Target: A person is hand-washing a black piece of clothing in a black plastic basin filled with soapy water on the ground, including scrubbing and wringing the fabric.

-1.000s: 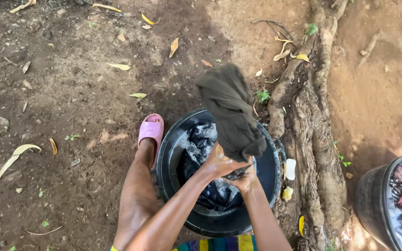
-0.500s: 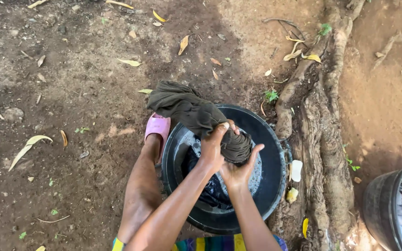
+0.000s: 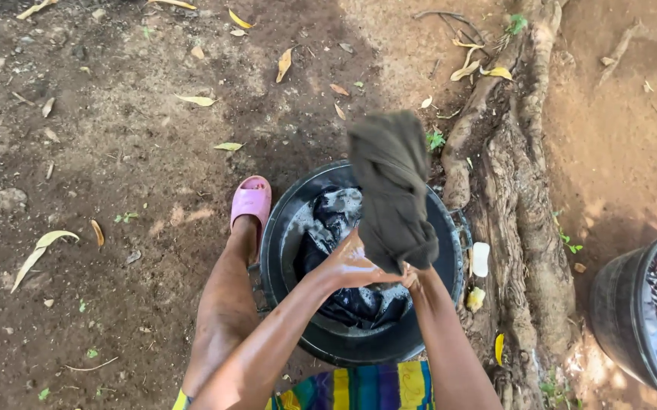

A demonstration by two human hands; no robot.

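A wet dark olive cloth (image 3: 392, 186) rises twisted above a black wash basin (image 3: 287, 228). My left hand (image 3: 347, 266) grips its lower end over the basin. My right hand (image 3: 413, 278) holds the same end from the right, mostly hidden under the cloth. Dark clothes in soapy water (image 3: 336, 220) lie in the basin. My left leg stands beside the basin in a pink slipper (image 3: 250, 203).
Thick tree roots (image 3: 518, 205) run along the basin's right side, with a white soap bar (image 3: 480, 259) and a yellow piece on them. A second black bucket (image 3: 632, 319) with red cloth stands at the right edge. Bare dirt with dry leaves lies to the left.
The cloth, bent down to the left over the basin half a second ago, has swung back up and to the right. Both hands dropped lower over the water.
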